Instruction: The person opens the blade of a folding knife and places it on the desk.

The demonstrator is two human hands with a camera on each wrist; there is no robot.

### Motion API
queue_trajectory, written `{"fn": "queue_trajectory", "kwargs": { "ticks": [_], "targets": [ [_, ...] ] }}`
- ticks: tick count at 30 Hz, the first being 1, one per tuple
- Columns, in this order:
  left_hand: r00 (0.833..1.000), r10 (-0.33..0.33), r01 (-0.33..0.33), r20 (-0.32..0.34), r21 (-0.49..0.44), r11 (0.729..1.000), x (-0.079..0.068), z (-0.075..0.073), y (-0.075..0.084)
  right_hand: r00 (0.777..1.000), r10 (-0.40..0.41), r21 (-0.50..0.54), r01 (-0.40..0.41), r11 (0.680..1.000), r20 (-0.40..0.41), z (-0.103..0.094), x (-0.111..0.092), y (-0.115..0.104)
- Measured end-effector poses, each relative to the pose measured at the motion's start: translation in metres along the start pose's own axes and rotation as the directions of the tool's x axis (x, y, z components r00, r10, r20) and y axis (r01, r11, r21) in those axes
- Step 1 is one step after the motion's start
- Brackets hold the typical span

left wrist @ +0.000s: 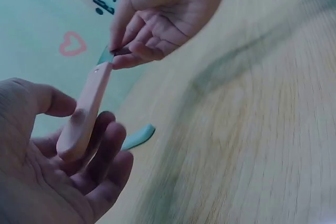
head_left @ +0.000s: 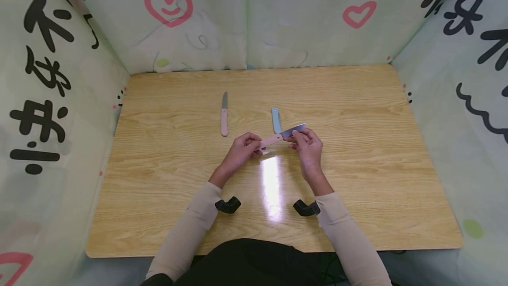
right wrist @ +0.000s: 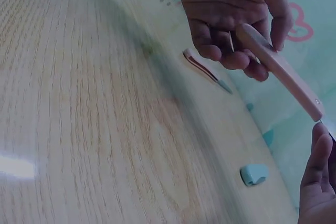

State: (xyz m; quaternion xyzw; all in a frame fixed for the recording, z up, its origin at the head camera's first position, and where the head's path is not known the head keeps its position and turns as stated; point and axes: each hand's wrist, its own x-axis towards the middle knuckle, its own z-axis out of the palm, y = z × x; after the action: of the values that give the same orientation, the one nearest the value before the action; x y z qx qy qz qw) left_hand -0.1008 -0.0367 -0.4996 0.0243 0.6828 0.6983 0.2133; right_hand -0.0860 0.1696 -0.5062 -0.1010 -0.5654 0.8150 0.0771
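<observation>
Held knife: pink-handled folding knife [head_left: 271,141], up over the table [head_left: 166,175] around mid-width, between the two hands. Blade [head_left: 289,132] out, close to in line with the handle, tip toward the person's right.
Left grip: left hand [head_left: 243,148] clamped on the handle's butt end, thumb one side, fingers curled under, palm turned up in the left wrist view.
Right grip: right hand [head_left: 311,150] pinching the blade between thumb and fingers, near the pivot end of the handle.
Arms: both reach forward from the near edge, angled inward; beige sleeves [head_left: 190,220], black wrist camera [head_left: 228,205] at each cuff.
Second pink knife [head_left: 224,118]: lying on the table left of the hands, blade out, pointing to the far edge.
Blue folding knife [head_left: 276,120]: on the table just beyond the held knife, looks folded; can't make out its blade.
Enclosure: printed white sheets [head_left: 214,21] on three sides, table inside.
Hidden/cut off: right fingertips cover part of the held blade in the head view; right wrist view crops right hand and blade at frame edge; left fingers partly mask the blue knife in the left wrist view.
</observation>
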Motion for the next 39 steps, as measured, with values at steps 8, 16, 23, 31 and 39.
{"fn": "queue_trajectory", "kwargs": {
  "ticks": [8, 16, 23, 31, 39],
  "targets": [
    [0.951, 0.306, -0.221, -0.039, 0.607, 0.764, -0.005, 0.003, -0.007, 1.000, 0.016, -0.009, -0.016, 1.000, -0.014, 0.000, 0.001, 0.002],
    [0.799, 0.601, -0.315, 0.017, 0.863, 0.395, -0.001, 0.004, -0.013, 1.000, 0.029, -0.027, -0.029, 0.999, -0.008, 0.003, 0.001, 0.003],
    [0.756, 0.653, -0.314, 0.036, 0.896, 0.314, -0.002, 0.003, -0.013, 0.999, 0.034, -0.023, -0.034, 0.999, 0.001, 0.003, 0.000, 0.002],
    [0.728, 0.686, -0.295, 0.007, 0.906, 0.304, -0.005, 0.007, -0.015, 1.000, 0.013, -0.008, -0.013, 1.000, 0.023, 0.003, 0.001, 0.001],
    [0.743, 0.669, -0.285, 0.011, 0.910, 0.302, -0.006, 0.007, -0.016, 1.000, -0.003, -0.019, 0.004, 1.000, 0.020, 0.004, 0.003, -0.002]
  ]
}}
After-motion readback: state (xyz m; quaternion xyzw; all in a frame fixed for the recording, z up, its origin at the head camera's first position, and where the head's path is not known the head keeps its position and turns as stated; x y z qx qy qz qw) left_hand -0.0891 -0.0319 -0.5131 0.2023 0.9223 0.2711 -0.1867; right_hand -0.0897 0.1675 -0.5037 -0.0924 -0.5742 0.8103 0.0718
